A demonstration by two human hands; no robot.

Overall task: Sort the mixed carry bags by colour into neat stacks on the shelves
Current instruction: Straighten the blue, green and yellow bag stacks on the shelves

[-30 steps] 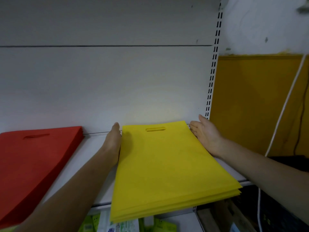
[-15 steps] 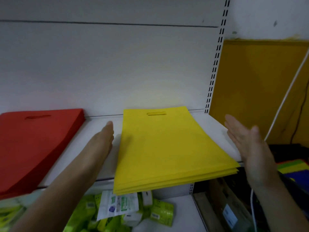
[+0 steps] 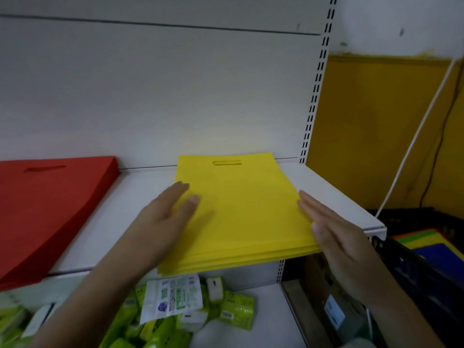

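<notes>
Nearest, at 6 o'clock on the lower shelf, lies a heap of green packets (image 3: 190,312). Above it, the left hand (image 3: 163,219) lies flat and unclenched on the left edge of the yellow bags (image 3: 241,209), grasping nothing. The right hand (image 3: 334,234), fingers straight, presses against the stack's right edge at 3 o'clock. The yellow stack sits on the white shelf (image 3: 326,192), its front overhanging. At 9 o'clock rests a stack of red bags (image 3: 50,197).
</notes>
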